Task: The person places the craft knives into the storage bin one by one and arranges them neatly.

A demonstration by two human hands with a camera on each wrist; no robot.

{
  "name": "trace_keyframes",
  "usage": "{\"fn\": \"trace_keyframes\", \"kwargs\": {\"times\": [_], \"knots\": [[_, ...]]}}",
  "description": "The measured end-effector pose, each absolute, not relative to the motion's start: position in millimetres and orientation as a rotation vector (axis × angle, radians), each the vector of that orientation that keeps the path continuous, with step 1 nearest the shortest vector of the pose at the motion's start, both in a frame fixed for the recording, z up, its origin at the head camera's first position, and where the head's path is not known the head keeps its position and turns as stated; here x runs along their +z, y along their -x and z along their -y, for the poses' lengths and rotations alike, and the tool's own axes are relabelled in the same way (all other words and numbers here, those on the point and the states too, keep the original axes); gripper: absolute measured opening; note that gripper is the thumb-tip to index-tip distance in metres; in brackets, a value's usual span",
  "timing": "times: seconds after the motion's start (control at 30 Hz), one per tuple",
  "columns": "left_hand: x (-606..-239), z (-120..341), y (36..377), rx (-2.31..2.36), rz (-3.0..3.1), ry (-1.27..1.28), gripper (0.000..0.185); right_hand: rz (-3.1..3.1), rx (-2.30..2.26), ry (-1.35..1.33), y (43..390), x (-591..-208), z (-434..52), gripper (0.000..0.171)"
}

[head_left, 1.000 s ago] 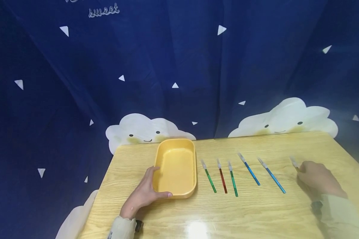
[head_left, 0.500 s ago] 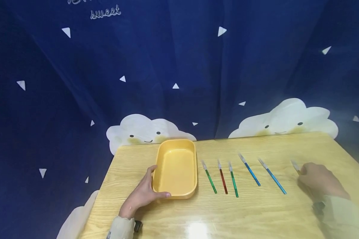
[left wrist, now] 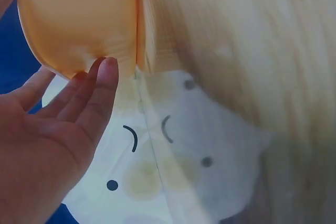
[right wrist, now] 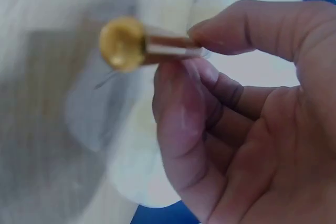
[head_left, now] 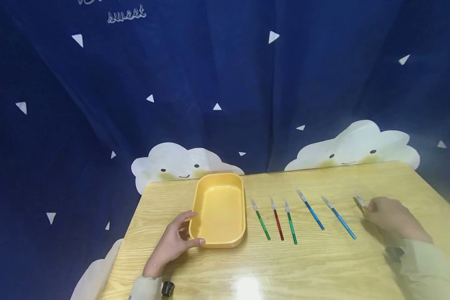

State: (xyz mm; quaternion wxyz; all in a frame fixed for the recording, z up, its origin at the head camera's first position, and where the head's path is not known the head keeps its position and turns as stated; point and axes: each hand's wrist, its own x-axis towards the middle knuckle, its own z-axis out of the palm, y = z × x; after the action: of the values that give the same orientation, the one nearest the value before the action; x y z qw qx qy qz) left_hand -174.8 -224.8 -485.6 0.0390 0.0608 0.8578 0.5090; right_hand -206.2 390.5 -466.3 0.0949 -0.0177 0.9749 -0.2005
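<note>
A yellow rectangular tray [head_left: 223, 245] sits left of centre on the table. My left hand [head_left: 171, 242] is at its near left corner, thumb at the front rim and a fingertip at the left rim; in the left wrist view the fingers [left wrist: 100, 90] lie fairly straight against its edge. Over at the right, my right hand [head_left: 391, 216] pinches a gold craft knife [right wrist: 157, 49] between thumb and fingers, its pale tip pointing away. Between the hands lie a green craft knife [head_left: 263, 225], a red one, another green one and two blue craft knives [head_left: 344, 223].
The wooden table [head_left: 285, 271] ends at the back against a dark blue curtain [head_left: 247, 83] with white triangles and smiling clouds. The loose knives form a spaced row, tips toward the back. A light glare shows on the table's near part.
The right hand has shifted slightly left with the gold craft knife, showing more of its tip. The left hand has eased slightly left, its fingers less far over the tray's rim.
</note>
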Motion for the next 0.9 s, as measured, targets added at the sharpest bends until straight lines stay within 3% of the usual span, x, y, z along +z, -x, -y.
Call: {"fn": "trace_keyframes", "kwargs": {"times": [0.2,0.53,0.9], "knots": [[-484,231,175,1.569,-2.586,-0.22,0.084,-2.937,-0.697,0.038,206,-449,-363,0.026],[-484,238,175,1.602,-2.513,-0.269,0.078,-2.94,-1.004,0.241,207,-399,-278,0.012],[-481,239,173,1.543,-2.568,-0.26,0.073,-2.619,-1.389,0.431,230,-381,-169,0.035]]}}
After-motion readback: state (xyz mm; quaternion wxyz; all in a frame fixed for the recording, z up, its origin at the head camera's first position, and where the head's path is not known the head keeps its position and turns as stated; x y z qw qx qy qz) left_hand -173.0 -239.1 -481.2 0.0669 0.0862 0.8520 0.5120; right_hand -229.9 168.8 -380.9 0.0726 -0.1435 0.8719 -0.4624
